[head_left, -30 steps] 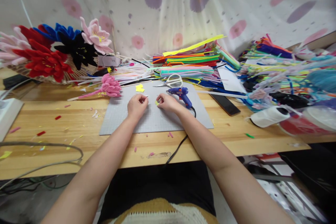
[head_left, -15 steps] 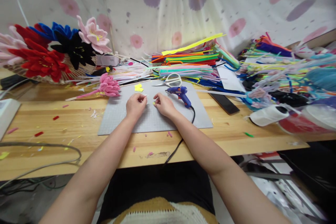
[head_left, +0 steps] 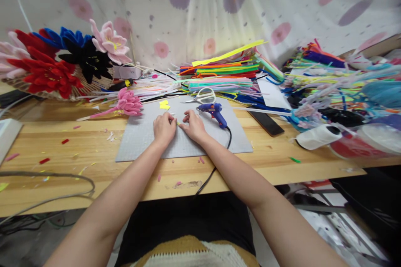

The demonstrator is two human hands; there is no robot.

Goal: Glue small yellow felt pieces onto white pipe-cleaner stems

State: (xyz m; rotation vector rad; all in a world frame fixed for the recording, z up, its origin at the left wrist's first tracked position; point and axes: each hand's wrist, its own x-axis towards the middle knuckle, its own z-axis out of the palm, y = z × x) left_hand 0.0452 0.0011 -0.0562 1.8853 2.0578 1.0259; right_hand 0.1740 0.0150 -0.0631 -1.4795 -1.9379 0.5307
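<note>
My left hand (head_left: 164, 128) is closed in a pinch over the grey cutting mat (head_left: 138, 139), with a tiny whitish bit showing at its fingertips. Facing it, my right hand (head_left: 194, 127) has its thumb against a small yellow piece (head_left: 178, 123), which sits between the two hands. The fingers partly hide what is gripped. Just beyond the left hand lie yellow cut pieces (head_left: 164, 104). A blue glue gun (head_left: 214, 112) rests to the right of my right hand, and white-handled scissors (head_left: 205, 96) lie behind it.
A pink fuzzy flower (head_left: 128, 102) lies left of the mat. Bundles of coloured pipe cleaners (head_left: 222, 69) line the back. Finished flowers (head_left: 53, 73) stand at left. A phone (head_left: 266, 122), a white bottle (head_left: 319, 137) and the glue gun's black cord (head_left: 208, 181) are at right.
My hands have come closer together. The right hand has moved left, bringing the small yellow piece up to the left fingertips.
</note>
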